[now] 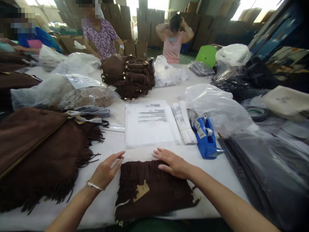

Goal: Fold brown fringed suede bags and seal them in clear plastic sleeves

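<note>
The brown bag (pixel 159 201) lay under the right hand (pixel 174 164), which rested flat on its fringe (pixel 142 170), gripping nothing, while the left hand (pixel 106 170), empty with thumb and fingers parted, stood just beside the bag, so dragging the right palm sideways could have tangled that fringe.

Bag (pixel 166 199) is faced in matt, suede-like mat'l, w/ rough, stringy fringe (pixel 137 170); tag (pixel 141 191) is made of matt card, clip (pixel 196 199) of shiny metal. Dispenser (pixel 204 140) is formed in smooth, semi-gloss plastic. Sack (pixel 212 100) is made of thin, glossy, crinkled plastic. Bangle (pixel 95 186) is seen as polished metal. Table (pixel 94 177) is finished matt; mat'l can't be told.
</note>
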